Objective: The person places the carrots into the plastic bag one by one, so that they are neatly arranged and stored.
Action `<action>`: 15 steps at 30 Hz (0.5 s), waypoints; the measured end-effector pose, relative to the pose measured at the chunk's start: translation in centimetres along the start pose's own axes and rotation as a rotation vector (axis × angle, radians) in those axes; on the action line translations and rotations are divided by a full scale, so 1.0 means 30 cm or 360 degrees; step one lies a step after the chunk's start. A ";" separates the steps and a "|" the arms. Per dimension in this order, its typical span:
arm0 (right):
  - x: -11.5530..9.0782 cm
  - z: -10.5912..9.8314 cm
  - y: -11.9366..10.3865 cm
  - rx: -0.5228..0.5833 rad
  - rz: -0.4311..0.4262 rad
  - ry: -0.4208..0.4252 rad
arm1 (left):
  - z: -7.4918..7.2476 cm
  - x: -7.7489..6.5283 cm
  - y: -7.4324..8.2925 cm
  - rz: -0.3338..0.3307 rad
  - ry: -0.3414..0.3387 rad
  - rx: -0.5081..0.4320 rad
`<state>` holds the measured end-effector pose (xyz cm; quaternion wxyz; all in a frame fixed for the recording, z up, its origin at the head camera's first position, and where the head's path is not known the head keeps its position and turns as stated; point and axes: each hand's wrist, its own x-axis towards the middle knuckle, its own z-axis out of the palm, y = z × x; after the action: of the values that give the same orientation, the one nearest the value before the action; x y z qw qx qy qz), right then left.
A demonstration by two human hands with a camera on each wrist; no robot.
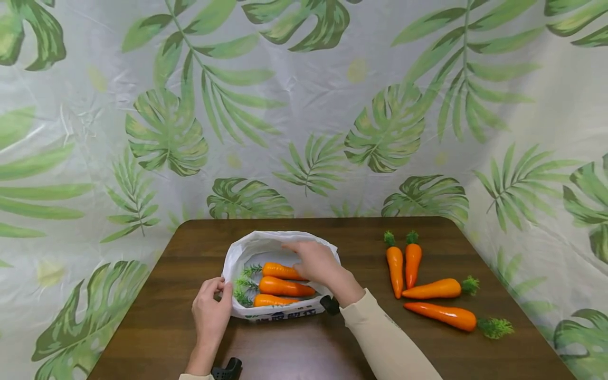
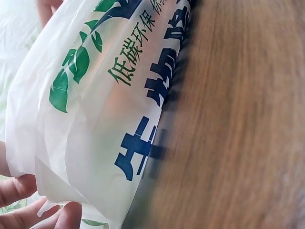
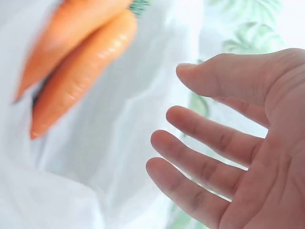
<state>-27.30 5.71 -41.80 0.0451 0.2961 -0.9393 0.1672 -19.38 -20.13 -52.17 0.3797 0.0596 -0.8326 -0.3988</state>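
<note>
- carrots (image 1: 429, 289) are split across the dark wooden tabletop (image 1: 157, 301), the widest thing beneath the work: four lie loose at the right, three lie in a white plastic bag (image 1: 279, 240) left of them.
- the bag, with printed lettering along its near side, has its mouth spread wide, so the step in hand seems to be laying carrots inside while its rim is kept apart.
- the left hand (image 1: 212, 306) grips the bag's left rim, fingers curled round the thin plastic.
- the right hand (image 1: 319, 262) reaches over the bag's right end; its fingers are well apart from the thumb and hold nothing, as the right wrist view shows. whether its fingertips touch the bag, i cannot tell.
- the next move probably calls for lifting the right hand clear without catching the rim, then going to the nearest loose carrot.
- smallest are the green tops (image 1: 246, 285): inside the bag they point left, near the left hand, so another carrot would best be laid the same way.
</note>
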 end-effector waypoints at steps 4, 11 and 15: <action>-0.025 -0.054 -0.001 0.0053 0.0033 0.0047 | -0.001 -0.001 0.000 0.0004 0.0007 -0.0008; -0.071 -0.131 0.028 0.0064 0.0085 0.0235 | 0.000 0.001 -0.002 0.0011 0.0019 0.0004; -0.100 -0.156 0.064 0.0100 0.0146 0.0312 | 0.002 -0.002 -0.002 0.0019 0.0015 0.0015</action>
<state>-26.01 10.39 -38.51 0.1197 0.2363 -0.9373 0.2265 -19.39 -20.09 -52.27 0.3858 0.0584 -0.8330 -0.3922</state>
